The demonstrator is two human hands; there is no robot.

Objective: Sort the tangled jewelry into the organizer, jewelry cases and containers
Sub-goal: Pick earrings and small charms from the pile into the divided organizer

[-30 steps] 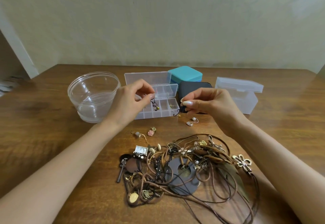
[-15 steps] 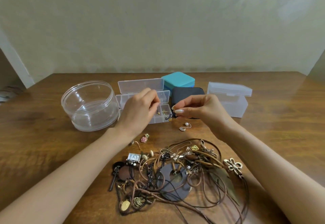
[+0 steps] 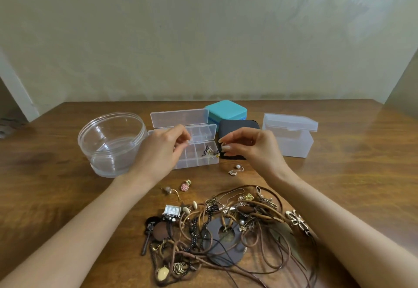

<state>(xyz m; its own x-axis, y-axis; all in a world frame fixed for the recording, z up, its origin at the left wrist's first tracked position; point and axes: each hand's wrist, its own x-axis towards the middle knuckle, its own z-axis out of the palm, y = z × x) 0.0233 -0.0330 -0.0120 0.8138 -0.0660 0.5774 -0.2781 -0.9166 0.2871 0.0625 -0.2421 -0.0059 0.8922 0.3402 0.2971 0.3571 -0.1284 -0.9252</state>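
Dark earring (image 3: 206,151) now lies in organizer (image 3: 192,164), beside black case (image 3: 239,127).

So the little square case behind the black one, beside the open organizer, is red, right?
Not red: the head view shows that the square case is teal. It does sit behind the black one, beside the open organizer.

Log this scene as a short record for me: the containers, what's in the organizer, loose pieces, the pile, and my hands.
Containers: clear round tub, open compartment organizer, teal case, dark case, frosted lidded box
In organizer: small dark-and-gold piece, front right compartment
Loose pieces: pearl earring, pink earring
Pile: tangled jewelry, nearest the camera
Hands: left hand over the organizer, right hand over the dark case, fingertips pinched; contents unclear
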